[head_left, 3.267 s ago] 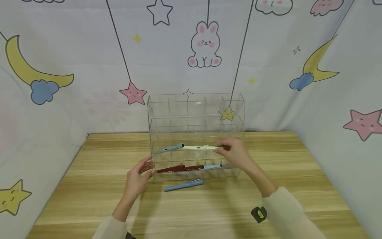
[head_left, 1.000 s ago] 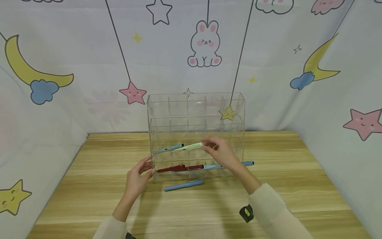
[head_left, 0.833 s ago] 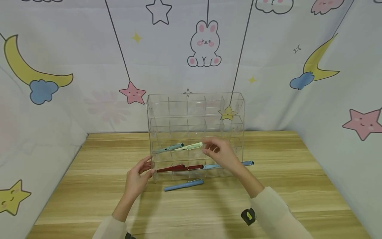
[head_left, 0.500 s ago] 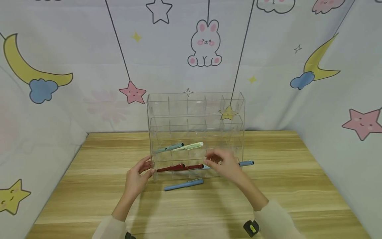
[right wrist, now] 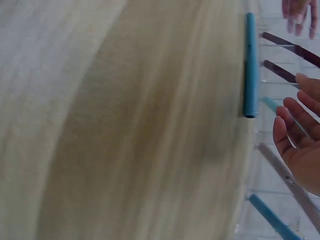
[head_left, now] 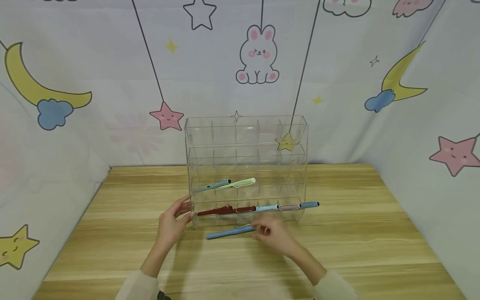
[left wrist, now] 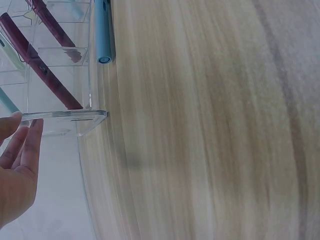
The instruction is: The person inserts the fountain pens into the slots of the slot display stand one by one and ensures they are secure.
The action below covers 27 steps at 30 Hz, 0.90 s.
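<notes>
A clear acrylic pen rack (head_left: 246, 146) stands on the table, pens slanting in its two lower tiers. My left hand (head_left: 173, 223) holds the rack's left side panel, thumb and fingers at its edge. On the table before the rack lies a blue pen (head_left: 226, 233) with a silver clip. My right hand (head_left: 275, 236) is at that pen's right end, fingers loosely curved and overlapping it in the head view. In the right wrist view the fingers (right wrist: 295, 127) are spread, with nothing between them.
Along the bottom tier sit two dark red pens (head_left: 213, 211), a light blue pen (head_left: 268, 208), a greyish-pink pen (head_left: 289, 207) and a blue pen (head_left: 309, 204). Above them rest a teal pen (head_left: 213, 185) and a pale green pen (head_left: 241, 183). A patterned cloth (head_left: 120, 83) surrounds the table.
The right hand has let go of the pale green pen, now slanted in the second tier, and has come down toward the blue pen on the table. The left hand stays put.
</notes>
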Available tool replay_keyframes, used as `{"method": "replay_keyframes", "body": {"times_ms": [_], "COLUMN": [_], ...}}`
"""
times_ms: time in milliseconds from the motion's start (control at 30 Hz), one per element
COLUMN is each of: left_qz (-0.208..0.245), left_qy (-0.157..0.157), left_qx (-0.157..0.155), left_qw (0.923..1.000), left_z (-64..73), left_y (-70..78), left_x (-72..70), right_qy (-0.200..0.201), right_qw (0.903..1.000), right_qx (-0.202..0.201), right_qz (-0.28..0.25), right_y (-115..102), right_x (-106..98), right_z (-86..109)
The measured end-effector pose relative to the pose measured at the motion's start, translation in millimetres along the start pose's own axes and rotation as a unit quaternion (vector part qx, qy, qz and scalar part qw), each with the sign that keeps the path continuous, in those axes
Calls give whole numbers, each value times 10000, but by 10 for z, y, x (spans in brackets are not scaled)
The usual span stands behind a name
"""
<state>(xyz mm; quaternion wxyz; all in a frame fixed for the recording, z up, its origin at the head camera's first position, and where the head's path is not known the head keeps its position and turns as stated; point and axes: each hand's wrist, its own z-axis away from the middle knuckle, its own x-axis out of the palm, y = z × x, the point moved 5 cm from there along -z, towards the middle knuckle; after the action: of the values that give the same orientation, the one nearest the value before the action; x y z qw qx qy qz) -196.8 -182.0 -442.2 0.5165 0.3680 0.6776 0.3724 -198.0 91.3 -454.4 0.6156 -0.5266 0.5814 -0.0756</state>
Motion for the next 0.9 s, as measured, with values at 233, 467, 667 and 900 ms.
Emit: {"method": "replay_keyframes", "body": {"times_ms": [233,467,667,900], "left_qz": [10,-37,-30,52], "left_qy": [-16,-24,11,-1], "left_qx": [-95,-86,-19,-50], "left_qw": [10000,10000,10000,10000], "left_z": [-2,-7,-5,0], "left_y": [-1,-4,0,-7], "left_x": [1,4,3,1], "right_qy": [-169,-294,-265,-406], "right_qw": [9989,9982,9987,9988], "right_qx": [421,527,437,280], "right_qz": [100,19,-2,-54], "right_y": [159,186,210,158], "right_x": [178,264,310,324], "right_z": [-7,-69,-76,-17]}}
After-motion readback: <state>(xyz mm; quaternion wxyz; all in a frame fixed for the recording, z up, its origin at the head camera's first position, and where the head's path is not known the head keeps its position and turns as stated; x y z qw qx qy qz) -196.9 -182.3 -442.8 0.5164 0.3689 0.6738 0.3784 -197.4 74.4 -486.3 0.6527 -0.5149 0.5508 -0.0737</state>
